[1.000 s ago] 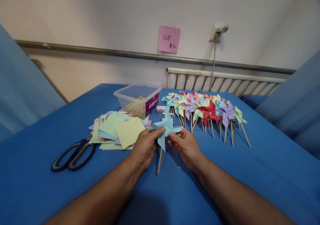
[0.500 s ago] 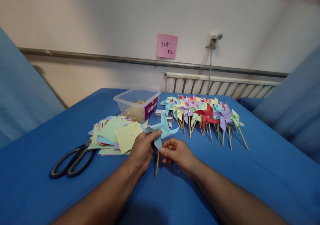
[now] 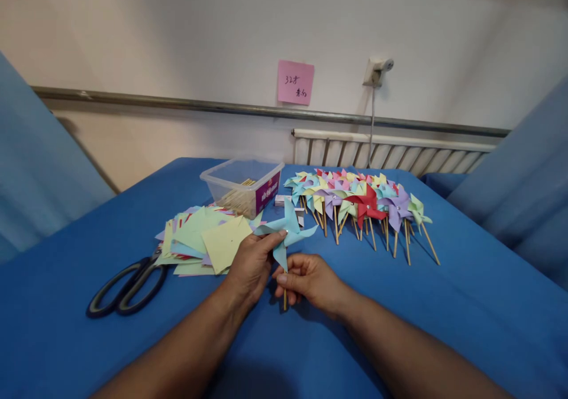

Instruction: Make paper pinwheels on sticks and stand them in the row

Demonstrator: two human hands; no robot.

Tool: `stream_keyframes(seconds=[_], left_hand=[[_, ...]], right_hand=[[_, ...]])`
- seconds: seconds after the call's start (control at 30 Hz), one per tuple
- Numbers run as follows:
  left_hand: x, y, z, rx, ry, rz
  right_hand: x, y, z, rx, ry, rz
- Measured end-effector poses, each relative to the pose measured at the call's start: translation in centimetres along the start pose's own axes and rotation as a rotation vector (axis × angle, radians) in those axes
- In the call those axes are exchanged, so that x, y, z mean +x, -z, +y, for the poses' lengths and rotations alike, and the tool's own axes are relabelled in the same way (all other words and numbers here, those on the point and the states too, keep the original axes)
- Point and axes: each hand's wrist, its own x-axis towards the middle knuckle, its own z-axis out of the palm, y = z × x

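Observation:
A light blue paper pinwheel (image 3: 290, 224) on a thin wooden stick (image 3: 284, 299) is held in front of me, above the blue table cover. My left hand (image 3: 254, 263) is closed on the pinwheel's head, its thumb pressed by the centre pin. Just below the blades, my right hand (image 3: 310, 280) pinches the stick between thumb and fingers. The stick's lower end pokes out under the right thumb. Behind the pinwheel, a small box (image 3: 282, 200) is partly hidden by the blades.
Left of my hands lies a pile of coloured paper squares (image 3: 226, 242), with dark-handled scissors (image 3: 128, 286) beside it. A clear plastic tub (image 3: 242, 192) holds wooden sticks. Several pinwheels (image 3: 366, 203) lie in rows at the right. A radiator (image 3: 399, 150) stands behind the table (image 3: 444, 328).
My right hand has shifted down and left from the lower blade onto the stick and closed on it. The stick now hangs more upright. The left hand keeps its hold.

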Motion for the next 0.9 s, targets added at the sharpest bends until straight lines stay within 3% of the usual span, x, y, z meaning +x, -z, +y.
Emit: stream_keyframes(seconds=[0.2,0.73,0.9], left_hand=[[-0.2,-0.1,0.2,0.003,0.004,-0.003],[0.7,0.4,0.6,-0.005,-0.071,0.041],[1.3,0.9,0.6,0.008,-0.072,-0.005]], right_hand=[[-0.1,-0.1,-0.1,-0.006,-0.008,-0.018],[1.1,0.8,0.2,0.018,0.016,0.082],[1.5,1.1,-0.1,-0.007,0.017,0.109]])
